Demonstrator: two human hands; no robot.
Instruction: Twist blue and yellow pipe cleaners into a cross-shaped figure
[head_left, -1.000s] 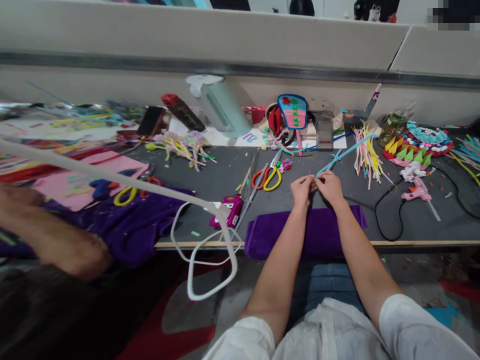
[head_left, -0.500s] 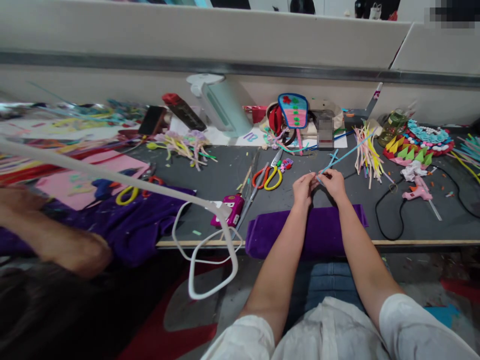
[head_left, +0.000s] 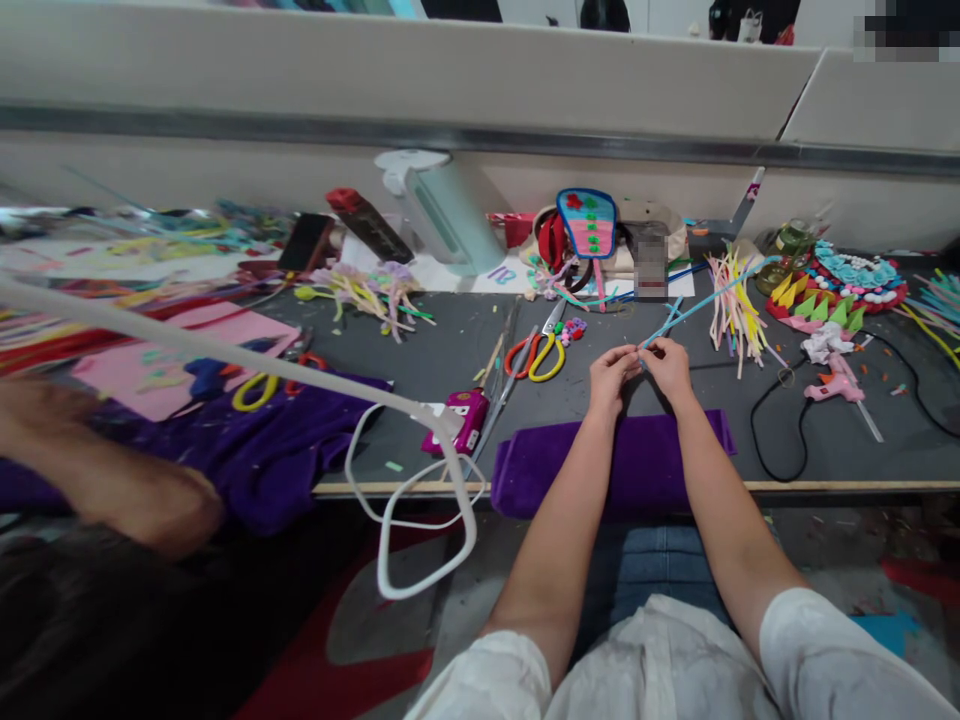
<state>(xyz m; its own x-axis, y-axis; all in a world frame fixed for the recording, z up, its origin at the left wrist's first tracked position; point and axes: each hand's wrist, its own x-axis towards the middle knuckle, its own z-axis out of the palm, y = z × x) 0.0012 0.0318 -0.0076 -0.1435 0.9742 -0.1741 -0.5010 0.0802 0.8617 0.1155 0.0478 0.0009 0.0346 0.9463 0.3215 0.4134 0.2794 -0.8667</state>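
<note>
Light blue pipe cleaners (head_left: 705, 303) are pinched between my two hands, above the dark table and just beyond a folded purple cloth (head_left: 555, 462). One long strand reaches up and right past a bundle of pastel pipe cleaners (head_left: 733, 310); a shorter piece crosses it near the fingers. My left hand (head_left: 613, 375) has its fingertips closed on the near end. Close beside it, my right hand (head_left: 666, 365) is closed on the same blue strands. Left of my hands lie scissors (head_left: 546, 352) with red and yellow handles, next to a small colourful flower piece (head_left: 571, 330).
A pink glue gun (head_left: 838, 380) with a black cord lies at right. A white cable or arm (head_left: 300, 370) crosses the left side. Another person's arm (head_left: 112, 480) is at far left. A magenta box (head_left: 459, 420) sits near the front edge.
The long blue strand's far end has swung slightly right and reaches further out. My left hand has shifted a little to the right; my right hand has barely moved.
</note>
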